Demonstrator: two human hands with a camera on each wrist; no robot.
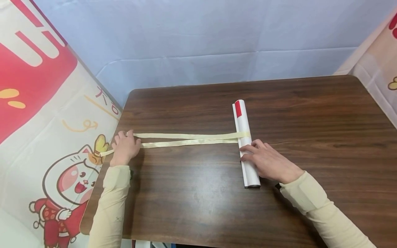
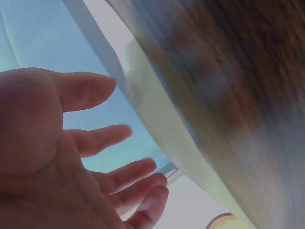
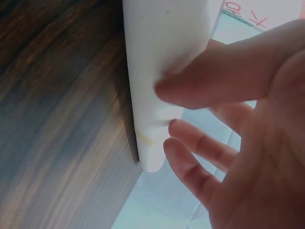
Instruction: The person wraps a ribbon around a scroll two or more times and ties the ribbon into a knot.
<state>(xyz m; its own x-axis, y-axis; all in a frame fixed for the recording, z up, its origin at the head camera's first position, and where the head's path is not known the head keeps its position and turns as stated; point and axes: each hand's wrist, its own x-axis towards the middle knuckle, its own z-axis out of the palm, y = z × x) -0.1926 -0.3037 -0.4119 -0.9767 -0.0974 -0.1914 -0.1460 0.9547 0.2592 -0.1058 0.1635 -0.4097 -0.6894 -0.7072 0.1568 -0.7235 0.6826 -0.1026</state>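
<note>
From my remote seat I see a white roll (image 1: 245,141) lying on the right half of the wooden desk (image 1: 186,186), its length running from near to far. A red label (image 1: 238,109) sits toward its far end, and a narrow ridge runs along its left side. A pale yellow ribbon (image 1: 186,136) meets the roll around the middle, and its 2 strands stretch left across the desk, close together, almost touching just left of the roll.

My left hand (image 1: 124,150) is at the desk's left edge, over the other end of the strands. The left wrist view shows its thumb and 4 fingers loosely bent and apart. The ribbon runs in under this hand, and a short tail comes out on its left at the desk's edge; I can't tell how firmly the fingers touch it.

My right hand (image 1: 268,160) rests on the roll from the right, just nearer than the ribbon. Its digits are apart: some reach across the top toward the ridge, while others hang relaxed beside the roll. How hard they press I can't tell.

Cream sleeves (image 1: 110,203) cover both arms. A banner with a cartoon figure (image 1: 77,175) hangs at the left, and a pale blue cloth (image 1: 198,41) forms the far backdrop.
</note>
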